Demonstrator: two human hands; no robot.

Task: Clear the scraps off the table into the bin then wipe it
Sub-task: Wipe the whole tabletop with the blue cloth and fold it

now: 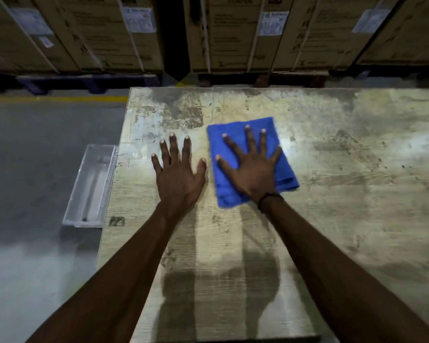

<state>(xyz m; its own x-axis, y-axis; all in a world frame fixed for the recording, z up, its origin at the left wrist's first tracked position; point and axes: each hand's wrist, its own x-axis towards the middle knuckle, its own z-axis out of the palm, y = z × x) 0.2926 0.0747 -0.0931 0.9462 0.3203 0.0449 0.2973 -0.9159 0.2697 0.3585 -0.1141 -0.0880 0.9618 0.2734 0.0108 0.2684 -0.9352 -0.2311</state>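
Note:
A folded blue cloth [286, 169] lies on the worn, stained table [344, 194] a little left of its middle. My right hand [253, 169] presses flat on the cloth with fingers spread and straight. My left hand [177, 174] rests flat on the bare tabletop just left of the cloth, fingers spread, holding nothing. A clear plastic bin [89, 186] sits on the floor against the table's left edge. I see no loose scraps on the table.
Stacked cardboard boxes [233, 33] on pallets stand behind the table's far edge. Grey concrete floor [35, 157] with a yellow line lies to the left. The table's left edge runs beside the bin.

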